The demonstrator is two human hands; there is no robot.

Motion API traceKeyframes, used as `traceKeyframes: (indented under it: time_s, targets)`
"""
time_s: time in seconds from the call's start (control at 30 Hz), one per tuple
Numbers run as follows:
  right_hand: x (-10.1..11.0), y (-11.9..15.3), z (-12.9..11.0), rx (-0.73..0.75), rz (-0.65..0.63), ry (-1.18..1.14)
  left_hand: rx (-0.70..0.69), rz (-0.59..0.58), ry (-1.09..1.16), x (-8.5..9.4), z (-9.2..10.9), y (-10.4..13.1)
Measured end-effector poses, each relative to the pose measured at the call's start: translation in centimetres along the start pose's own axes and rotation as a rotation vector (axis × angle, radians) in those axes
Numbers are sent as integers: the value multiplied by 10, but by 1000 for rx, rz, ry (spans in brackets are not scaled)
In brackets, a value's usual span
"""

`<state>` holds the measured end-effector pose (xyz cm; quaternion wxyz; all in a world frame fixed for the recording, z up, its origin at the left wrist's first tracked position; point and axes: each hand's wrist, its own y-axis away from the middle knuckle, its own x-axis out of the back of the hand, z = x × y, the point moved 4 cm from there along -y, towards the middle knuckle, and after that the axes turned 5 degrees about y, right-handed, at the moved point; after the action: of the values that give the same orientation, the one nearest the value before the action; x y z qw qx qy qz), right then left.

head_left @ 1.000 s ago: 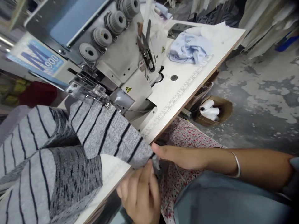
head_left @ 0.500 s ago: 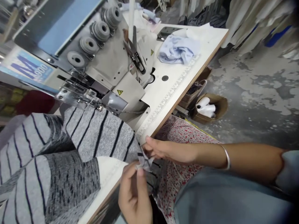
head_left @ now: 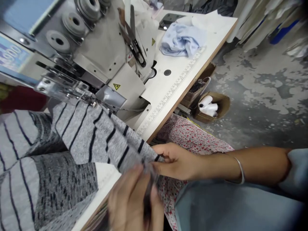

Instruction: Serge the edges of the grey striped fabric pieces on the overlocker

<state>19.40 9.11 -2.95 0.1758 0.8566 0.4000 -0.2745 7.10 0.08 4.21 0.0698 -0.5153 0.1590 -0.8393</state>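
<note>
Grey knit fabric with dark stripes runs from beneath the presser foot of the sewing machine to the table's front edge. My right hand, a bangle on its wrist, pinches the near end of this fabric between thumb and fingers. Close to it on the left, my left hand is smeared by motion; its fingers are at the fabric's edge, and whether they grip it I cannot make out. More striped and speckled cloth lies in folds at the left.
Scissors sit in a holder on the machine. A crumpled light blue cloth lies on the white table, which has a printed ruler. Below its edge, a cardboard box holds white thread cones. Pale garments hang at the upper right.
The view has shifted, so the machine sits further left and higher. My right hand has taken more of the fabric edge, which is now drawn into folds. My left hand has moved lower and blurred.
</note>
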Motion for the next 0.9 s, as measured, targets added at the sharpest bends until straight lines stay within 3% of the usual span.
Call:
traceKeyframes:
  time_s: [0.1,0.17,0.27,0.4,0.53,0.6,0.7,0.9]
  targets:
    - [-1,7,-3,-29,6,0,-216,-35,-59,-30,11,-9]
    - [0,10,-2,-21,1,21,-232,21,-44,-38,12,-9]
    - [1,12,0,-13,11,42,-164,71,-28,-37,10,-6]
    - [0,15,2,-35,4,6,-107,113,-17,-21,13,-4]
    - [-1,18,2,-47,-33,17,-272,195,-102,-7,23,-4]
    - [0,19,0,-44,-33,53,-349,152,-170,-12,24,-3]
    - [0,19,-2,-39,-20,116,-324,71,-174,-26,17,-2]
    - [0,22,-7,-94,-64,164,-348,70,-149,-33,13,1]
